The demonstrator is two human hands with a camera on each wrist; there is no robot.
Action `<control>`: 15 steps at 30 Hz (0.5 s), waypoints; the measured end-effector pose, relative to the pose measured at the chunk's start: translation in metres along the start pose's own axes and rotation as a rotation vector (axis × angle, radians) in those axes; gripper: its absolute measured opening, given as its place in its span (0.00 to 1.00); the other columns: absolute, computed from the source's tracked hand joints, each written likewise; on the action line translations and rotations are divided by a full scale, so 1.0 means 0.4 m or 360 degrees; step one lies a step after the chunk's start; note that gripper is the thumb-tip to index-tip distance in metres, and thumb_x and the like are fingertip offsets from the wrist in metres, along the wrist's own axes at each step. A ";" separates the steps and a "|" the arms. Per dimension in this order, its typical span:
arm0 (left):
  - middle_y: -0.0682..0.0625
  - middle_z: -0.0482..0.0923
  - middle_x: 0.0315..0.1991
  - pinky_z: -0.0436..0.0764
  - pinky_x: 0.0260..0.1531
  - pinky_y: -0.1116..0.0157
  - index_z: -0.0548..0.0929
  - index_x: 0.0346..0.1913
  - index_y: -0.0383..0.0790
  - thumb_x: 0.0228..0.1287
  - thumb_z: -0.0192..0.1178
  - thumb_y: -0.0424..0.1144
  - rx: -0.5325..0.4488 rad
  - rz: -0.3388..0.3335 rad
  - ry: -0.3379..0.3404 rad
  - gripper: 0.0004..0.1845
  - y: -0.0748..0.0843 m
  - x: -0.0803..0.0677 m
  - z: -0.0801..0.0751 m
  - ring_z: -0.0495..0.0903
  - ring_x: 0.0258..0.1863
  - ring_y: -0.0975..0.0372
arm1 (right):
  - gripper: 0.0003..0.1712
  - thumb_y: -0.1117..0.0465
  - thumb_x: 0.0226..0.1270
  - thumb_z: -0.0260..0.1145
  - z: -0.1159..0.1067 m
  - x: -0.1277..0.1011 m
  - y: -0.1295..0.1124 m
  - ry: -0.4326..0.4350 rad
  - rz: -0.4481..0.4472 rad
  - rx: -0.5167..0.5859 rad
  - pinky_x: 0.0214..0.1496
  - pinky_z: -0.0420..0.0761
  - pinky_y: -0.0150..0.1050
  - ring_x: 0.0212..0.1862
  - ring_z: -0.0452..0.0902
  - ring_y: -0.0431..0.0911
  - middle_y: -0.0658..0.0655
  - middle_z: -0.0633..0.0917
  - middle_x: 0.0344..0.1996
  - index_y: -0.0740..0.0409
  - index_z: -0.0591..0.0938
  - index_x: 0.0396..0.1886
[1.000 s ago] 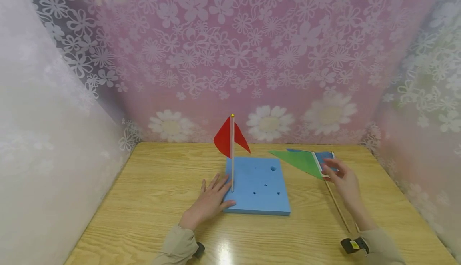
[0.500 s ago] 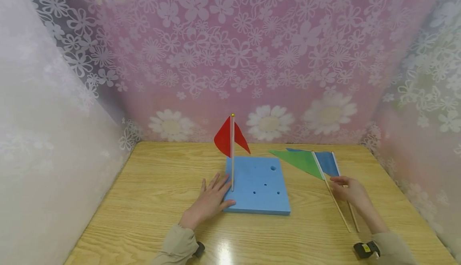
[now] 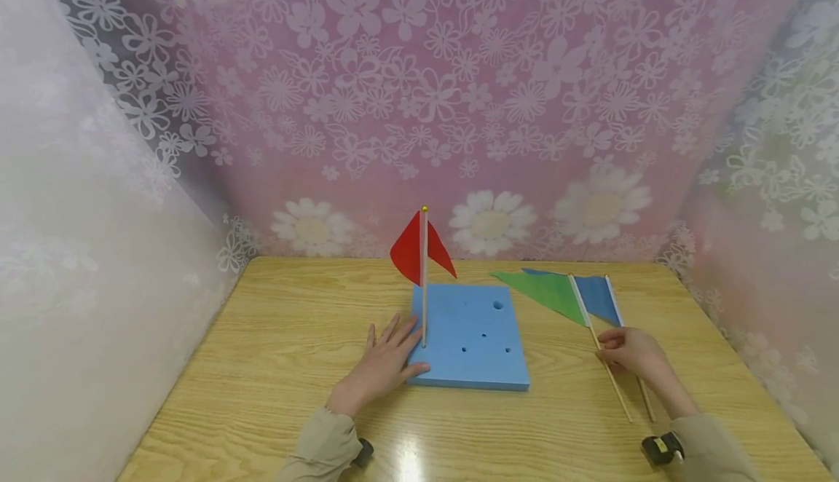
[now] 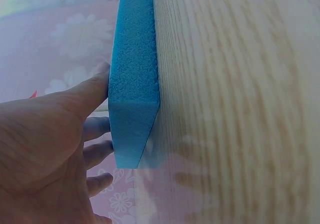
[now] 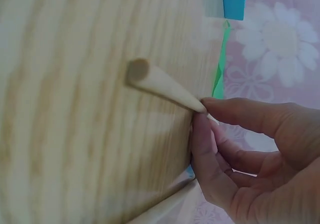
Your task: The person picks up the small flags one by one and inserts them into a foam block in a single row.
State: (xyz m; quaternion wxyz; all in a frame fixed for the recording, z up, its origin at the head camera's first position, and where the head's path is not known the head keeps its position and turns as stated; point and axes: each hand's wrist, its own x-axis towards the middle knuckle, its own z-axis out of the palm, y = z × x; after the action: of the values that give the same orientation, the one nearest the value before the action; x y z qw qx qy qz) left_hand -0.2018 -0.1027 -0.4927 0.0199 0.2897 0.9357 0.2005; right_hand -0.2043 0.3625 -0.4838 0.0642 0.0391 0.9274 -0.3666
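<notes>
A blue foam block [image 3: 478, 354] with several holes lies mid-table. A red flag [image 3: 409, 250] on a wooden pole stands upright in it, near its left edge. My left hand [image 3: 387, 354] rests flat with straight fingers on the block's left edge [image 4: 134, 84], the thumb [image 4: 85, 95] against its side. A green flag [image 3: 547, 293] and a blue flag [image 3: 599, 298] lie flat to the right, their sticks pointing toward me. My right hand [image 3: 606, 349] pinches the green flag's stick [image 5: 157, 83] between thumb and forefinger [image 5: 240, 111]. That stick still lies low on the table.
The wooden table [image 3: 295, 322] is boxed in by flowered curtain walls at the back [image 3: 459, 103] and on both sides. The blue flag's stick [image 3: 645, 402] lies just right of the pinched one. Bare wood shows left of the block and along the front edge.
My right hand slid back from the flags' cloth along the sticks toward me and closed thumb and finger on the green flag's stick. The left hand, block and red flag stayed put.
</notes>
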 end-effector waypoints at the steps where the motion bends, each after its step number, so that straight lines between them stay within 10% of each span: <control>1: 0.41 0.57 0.79 0.46 0.68 0.27 0.64 0.78 0.39 0.72 0.60 0.55 0.0000 0.0008 0.0009 0.39 0.000 0.000 0.000 0.49 0.79 0.39 | 0.20 0.68 0.61 0.71 0.001 0.000 -0.002 0.0002 0.0002 -0.0012 0.29 0.83 0.35 0.29 0.79 0.42 0.61 0.84 0.32 0.81 0.79 0.47; 15: 0.41 0.57 0.79 0.47 0.67 0.27 0.65 0.77 0.39 0.73 0.60 0.54 -0.0003 0.0005 -0.0005 0.37 0.003 -0.003 -0.004 0.48 0.79 0.39 | 0.22 0.67 0.68 0.65 -0.019 -0.021 -0.023 -0.0018 0.0056 0.0000 0.35 0.85 0.39 0.34 0.84 0.45 0.69 0.86 0.38 0.83 0.77 0.54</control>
State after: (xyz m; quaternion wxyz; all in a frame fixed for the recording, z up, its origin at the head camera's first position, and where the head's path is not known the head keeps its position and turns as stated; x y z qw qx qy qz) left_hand -0.2005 -0.1032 -0.4907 0.0213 0.2914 0.9350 0.2008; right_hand -0.1980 0.3610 -0.4708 0.0758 0.0534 0.9261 -0.3657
